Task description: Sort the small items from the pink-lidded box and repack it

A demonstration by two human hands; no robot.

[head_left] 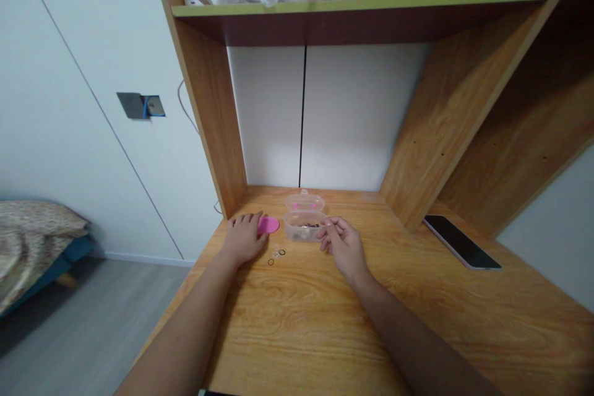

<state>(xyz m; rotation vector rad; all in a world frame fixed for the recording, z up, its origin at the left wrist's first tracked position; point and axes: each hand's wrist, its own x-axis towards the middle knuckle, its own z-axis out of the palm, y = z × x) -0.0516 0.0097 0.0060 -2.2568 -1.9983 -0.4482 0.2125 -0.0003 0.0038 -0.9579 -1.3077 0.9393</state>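
Note:
A small clear plastic box [304, 227] stands open near the back of the wooden desk [297, 315], its lid [304, 202] tipped back behind it, with small dark items inside. My right hand [342, 242] hovers just right of the box, fingertips pinched together at its rim; what they hold is too small to make out. My left hand [244, 236] lies flat on the desk with fingers spread, touching a pink oval object [269, 224] left of the box. A few small rings or hair ties [277, 255] lie on the desk between my hands.
A dark phone or tablet [460, 241] lies on the desk's right side under slanted wooden panels. A shelf [371, 3] overhead carries clear plastic bags. To the left are the floor, a white wall and part of a bed [32, 241].

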